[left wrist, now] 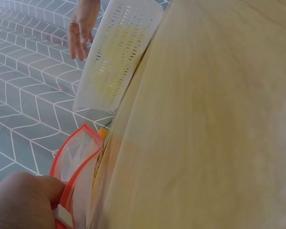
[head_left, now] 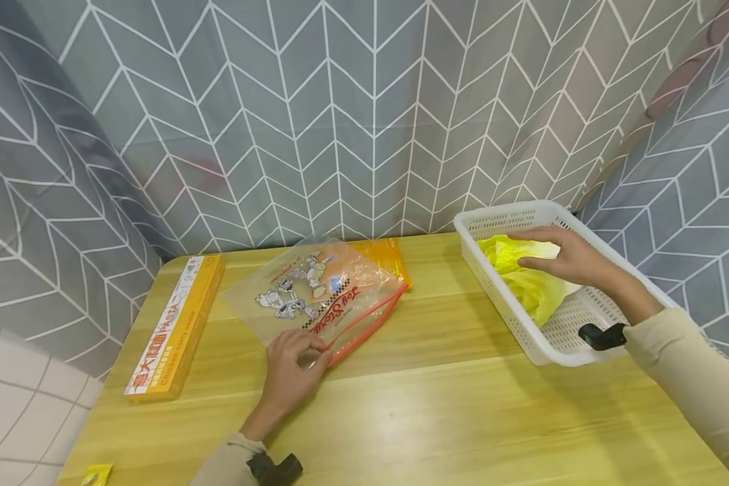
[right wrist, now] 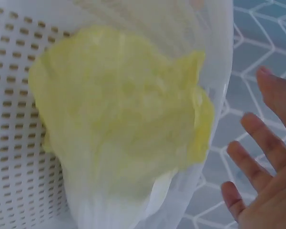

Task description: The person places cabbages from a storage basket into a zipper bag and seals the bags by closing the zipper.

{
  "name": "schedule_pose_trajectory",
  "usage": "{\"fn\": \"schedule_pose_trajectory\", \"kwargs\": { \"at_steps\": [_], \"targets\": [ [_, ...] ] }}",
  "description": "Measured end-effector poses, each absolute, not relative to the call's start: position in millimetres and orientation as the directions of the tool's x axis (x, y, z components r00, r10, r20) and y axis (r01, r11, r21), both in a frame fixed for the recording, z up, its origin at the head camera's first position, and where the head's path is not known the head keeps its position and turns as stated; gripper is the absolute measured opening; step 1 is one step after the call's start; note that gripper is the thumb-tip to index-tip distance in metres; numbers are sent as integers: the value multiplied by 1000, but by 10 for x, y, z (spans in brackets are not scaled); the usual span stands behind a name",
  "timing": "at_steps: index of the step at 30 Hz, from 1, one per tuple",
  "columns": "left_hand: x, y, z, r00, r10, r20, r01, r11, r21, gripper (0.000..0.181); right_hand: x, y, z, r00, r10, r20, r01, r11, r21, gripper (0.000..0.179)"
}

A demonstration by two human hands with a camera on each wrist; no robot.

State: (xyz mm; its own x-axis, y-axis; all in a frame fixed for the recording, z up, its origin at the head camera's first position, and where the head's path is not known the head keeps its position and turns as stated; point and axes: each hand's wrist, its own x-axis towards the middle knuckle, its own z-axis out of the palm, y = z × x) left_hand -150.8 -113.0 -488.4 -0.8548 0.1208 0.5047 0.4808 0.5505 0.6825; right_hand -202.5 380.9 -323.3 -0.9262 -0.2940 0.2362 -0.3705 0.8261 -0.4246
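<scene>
My left hand [head_left: 294, 371] pinches the red zip edge of a clear plastic zip bag [head_left: 300, 283] printed with "Toy Story" and cartoon figures. The bag lies on the table, and its red-edged mouth [left wrist: 81, 174] gapes in the left wrist view. A white slider [left wrist: 63, 216] sits on the zip beside the fingers. Over on the right, my right hand [head_left: 568, 256] hovers above yellow-white cabbage leaves [head_left: 510, 256] in a white perforated basket [head_left: 503, 307]. Its fingers are spread, holding nothing, and in the right wrist view they stand apart from the cabbage [right wrist: 119, 114].
A yellow-and-white pasta box [head_left: 173, 331] lies at the table's left side. Partly under the bag is an orange packet [head_left: 383, 253]. A small yellow packet [head_left: 97, 474] is at the near left corner. Grey patterned curtain [head_left: 352, 121] hangs behind the table [head_left: 401, 418].
</scene>
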Motion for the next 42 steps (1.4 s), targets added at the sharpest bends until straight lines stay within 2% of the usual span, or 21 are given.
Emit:
{"fn": "schedule_pose_trajectory", "kwargs": {
  "at_steps": [3,10,14,22,26,42],
  "targets": [
    [-1505,-1141,-4891,-850,118,513,485,555,676,17,-2027,3928,-3225,-955,-261,139,-296,844,-448,52],
    [-1511,-1146,-4892,-852,119,510,482,559,675,17,-2018,4223,-3247,-979,-198,-41,-155,866,-476,49],
    [-1507,-1146,-4888,-857,121,501,476,560,678,18,-1992,4350,-3282,-978,-181,-108,-108,871,-480,47],
    [-1488,-1158,-4887,-862,115,494,464,571,677,19,-1980,4495,-3390,-956,-185,-228,-48,864,-502,56],
    [-1488,-1158,-4892,-861,116,495,465,576,673,19,-1977,4538,-3460,-948,-206,-243,-54,856,-515,59],
    [-1507,-1153,-4885,-859,108,500,463,579,671,17,-1995,4587,-3526,-958,-229,-174,-113,855,-505,59]
  ]
}}
